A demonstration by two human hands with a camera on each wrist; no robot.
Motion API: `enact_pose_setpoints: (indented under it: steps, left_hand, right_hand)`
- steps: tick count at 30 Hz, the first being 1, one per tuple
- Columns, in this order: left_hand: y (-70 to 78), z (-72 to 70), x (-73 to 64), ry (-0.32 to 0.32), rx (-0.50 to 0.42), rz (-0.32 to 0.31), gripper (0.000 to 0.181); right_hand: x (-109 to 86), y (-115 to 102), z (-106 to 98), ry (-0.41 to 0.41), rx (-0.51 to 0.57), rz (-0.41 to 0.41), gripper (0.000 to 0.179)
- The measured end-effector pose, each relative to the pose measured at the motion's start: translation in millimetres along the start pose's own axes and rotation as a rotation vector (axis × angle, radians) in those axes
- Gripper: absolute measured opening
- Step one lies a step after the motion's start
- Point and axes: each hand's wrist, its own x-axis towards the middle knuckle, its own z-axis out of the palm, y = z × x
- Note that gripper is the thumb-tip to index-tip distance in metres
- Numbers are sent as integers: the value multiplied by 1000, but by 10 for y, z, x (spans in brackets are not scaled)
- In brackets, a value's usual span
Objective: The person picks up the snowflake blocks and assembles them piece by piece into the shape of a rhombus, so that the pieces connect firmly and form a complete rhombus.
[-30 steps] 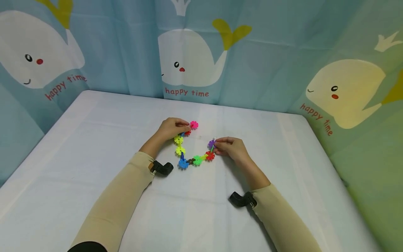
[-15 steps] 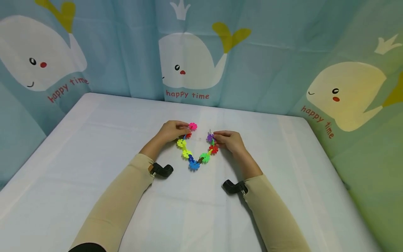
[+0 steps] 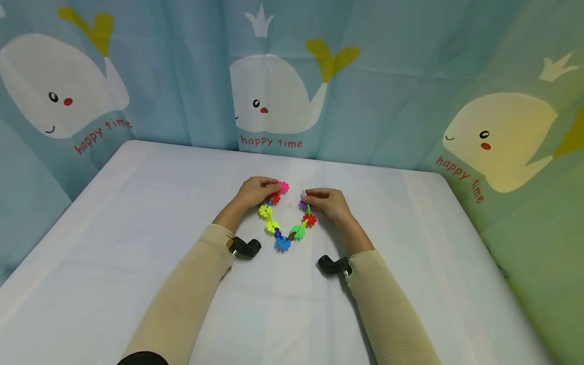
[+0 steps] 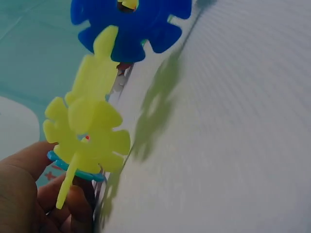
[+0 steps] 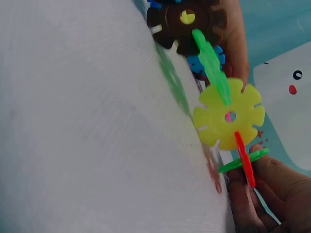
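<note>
Between the two hands, a chain of interlocked plastic snowflake discs bends in a U with its opening toward the back. My left hand [image 3: 253, 193] pinches the left end near the pink disc [image 3: 284, 187] and the red one below it. At the other end, my right hand [image 3: 329, 204] pinches the chain by the white disc [image 3: 303, 194] and the purple disc [image 3: 302, 205]. Lowest in the U is a blue disc [image 3: 283, 244]. The left wrist view shows a yellow disc [image 4: 104, 141] near the fingers; the right wrist view shows another yellow disc [image 5: 218, 119]. Fingers partly hide both ends.
A white cloth covers the table [image 3: 182, 284]. Behind it hangs a blue-green curtain [image 3: 392, 111] printed with whales. A black wrist camera [image 3: 246, 248] sits on the left sleeve, and another camera [image 3: 333, 265] on the right sleeve.
My right hand has moved back and slightly left with its end of the chain. My left hand has shifted a little right. The two ends are closer, and the bend has slid right.
</note>
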Motion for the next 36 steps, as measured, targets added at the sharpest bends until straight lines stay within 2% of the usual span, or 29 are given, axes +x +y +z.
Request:
enact_pose_setpoints:
  steps: [4,14,18,26,29,33,36]
  left_hand:
    - [15,56,40,13,23,13,48]
    - [82,140,63,15,10,67,46]
    - [95,164,60,6,16,74,47]
    - [106,193,53,-26,-29,118,44]
    - [109,192,46,-30,-26,121,43]
    - [95,190,56,-24,-29,118,43]
    - [98,195,58,-19,-34,119,43]
  right_hand:
    - [18,36,6,-9,8,-46,39]
    - [16,23,36,4,15,-121,36]
    - [25,48,28,8,2,-140,36]
    - [27,73,16,10,-4,-153,35]
    - [-77,-55,24,-3,-5,-153,35]
    - [-79,-75,41,-10,7,-165,34]
    - [24,50,42,-7,22,-184,35]
